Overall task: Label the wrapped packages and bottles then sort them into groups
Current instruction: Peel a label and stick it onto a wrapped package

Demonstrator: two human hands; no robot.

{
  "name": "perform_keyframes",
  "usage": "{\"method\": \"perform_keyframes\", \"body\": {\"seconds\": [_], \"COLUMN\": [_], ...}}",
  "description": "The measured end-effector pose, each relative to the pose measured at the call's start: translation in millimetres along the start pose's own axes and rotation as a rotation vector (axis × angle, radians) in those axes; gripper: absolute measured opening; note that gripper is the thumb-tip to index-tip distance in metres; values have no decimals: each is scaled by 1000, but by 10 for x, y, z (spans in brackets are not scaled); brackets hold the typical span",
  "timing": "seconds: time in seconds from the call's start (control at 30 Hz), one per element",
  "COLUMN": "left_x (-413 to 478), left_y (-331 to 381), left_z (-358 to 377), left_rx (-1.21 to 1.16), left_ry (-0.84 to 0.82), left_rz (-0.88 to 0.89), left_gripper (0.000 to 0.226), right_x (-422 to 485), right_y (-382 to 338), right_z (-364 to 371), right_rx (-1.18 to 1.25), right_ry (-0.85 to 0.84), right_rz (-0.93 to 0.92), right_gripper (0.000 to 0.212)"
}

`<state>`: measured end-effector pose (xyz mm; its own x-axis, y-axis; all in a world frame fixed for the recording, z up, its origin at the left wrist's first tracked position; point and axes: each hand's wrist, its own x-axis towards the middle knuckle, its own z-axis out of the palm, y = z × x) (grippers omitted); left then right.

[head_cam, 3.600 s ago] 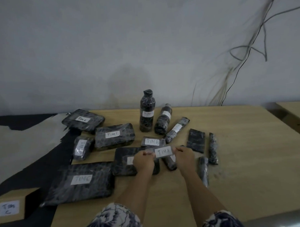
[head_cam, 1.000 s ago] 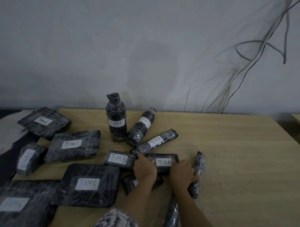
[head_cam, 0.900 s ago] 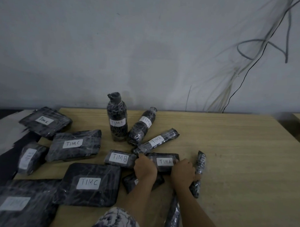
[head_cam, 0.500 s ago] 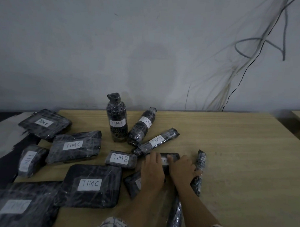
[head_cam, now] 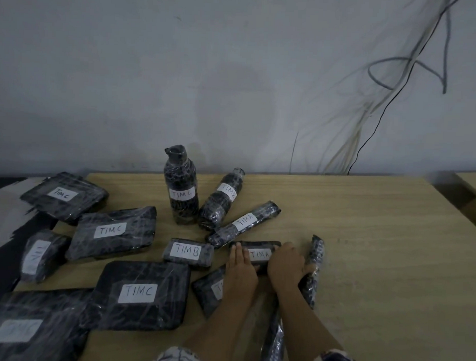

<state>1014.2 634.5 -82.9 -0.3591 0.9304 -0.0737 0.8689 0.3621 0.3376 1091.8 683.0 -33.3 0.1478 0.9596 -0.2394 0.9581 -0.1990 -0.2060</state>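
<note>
A small black wrapped package with a white label reading TIMA point(head_cam: 260, 254) lies on the wooden table point(head_cam: 385, 266). My left hand point(head_cam: 240, 271) rests on its left end with straight fingers. My right hand point(head_cam: 285, 263) presses down on its right end, fingertips at the far edge. An unlabelled wrapped stick point(head_cam: 315, 253) lies just right of my right hand. Another wrapped roll point(head_cam: 273, 341) lies between my forearms. A labelled package point(head_cam: 210, 290) is partly hidden under my left hand.
Behind stand an upright TIMC bottle point(head_cam: 181, 190), a leaning TIMB bottle point(head_cam: 222, 200) and a TIMA tube point(head_cam: 243, 223). A small TIMB package point(head_cam: 188, 253) and several TIMC packages point(head_cam: 141, 293) fill the left. Cables point(head_cam: 391, 85) hang on the wall.
The TIMA label went from held in the air onto the small package. My left hand slid left off the label, which now shows between both hands.
</note>
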Motion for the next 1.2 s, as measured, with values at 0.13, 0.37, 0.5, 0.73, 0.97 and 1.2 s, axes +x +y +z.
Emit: {"method": "perform_keyframes", "body": {"seconds": [0.13,0.37,0.5,0.73,0.97,1.2], "left_x": [-151,-116,-58,-86,-100,-95], "left_y": [131,146,34,-29,-91,-48], "left_z": [-309,-287,-188,-308,-447,-519], "left_rx": [33,-13,29,-62,2,66], "left_ry": [-121,-148,-152,-198,-289,-346], "left_rz": [-15,-64,28,21,102,78], "left_gripper": [50,58,52,63,51,56], "right_x": [-36,-69,-133,-75,5,13], "right_y": [52,81,31,6,-63,-57], "right_z": [-18,25,6,57,17,-7], "right_rx": [184,111,122,43,1,66], "right_ry": [-62,-28,-22,39,72,17], "right_rz": [35,9,36,24,17,39], "right_gripper": [45,32,33,57,40,25]}}
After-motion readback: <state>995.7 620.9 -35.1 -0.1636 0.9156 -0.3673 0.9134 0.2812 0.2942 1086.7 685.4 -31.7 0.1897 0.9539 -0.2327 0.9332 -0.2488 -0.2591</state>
